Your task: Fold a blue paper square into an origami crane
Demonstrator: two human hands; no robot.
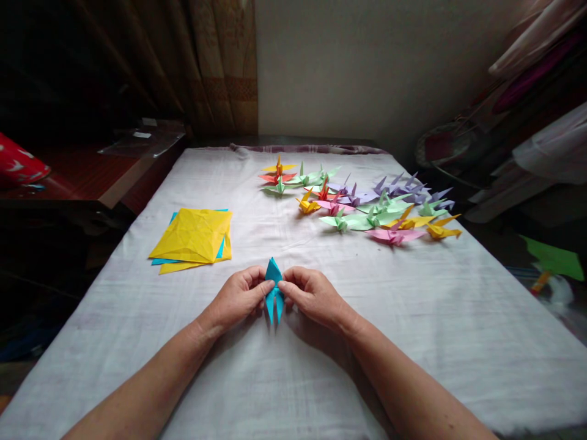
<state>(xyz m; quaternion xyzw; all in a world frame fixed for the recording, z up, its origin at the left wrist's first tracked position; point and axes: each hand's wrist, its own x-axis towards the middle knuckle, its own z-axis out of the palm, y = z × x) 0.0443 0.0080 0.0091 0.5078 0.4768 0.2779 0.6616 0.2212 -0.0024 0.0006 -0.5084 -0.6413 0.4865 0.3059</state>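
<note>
A blue folded origami paper (274, 272) is held upright between my two hands, near the middle of the cloth-covered table. It has a pointed top and two narrow legs hanging down at the bottom. My left hand (245, 293) pinches its left edge, the thumb lying across the front. From the other side my right hand (312, 294) grips the right edge, its thumb also on the front. The fingers behind the paper are mostly hidden.
Creased yellow and blue paper sheets (192, 235) lie stacked at the left. Several finished paper cranes (342, 221) in green, pink, purple, yellow and red spread over the back right. A brown side table (87, 177) with a plastic bag (151, 137) adjoins the white cloth (413, 342).
</note>
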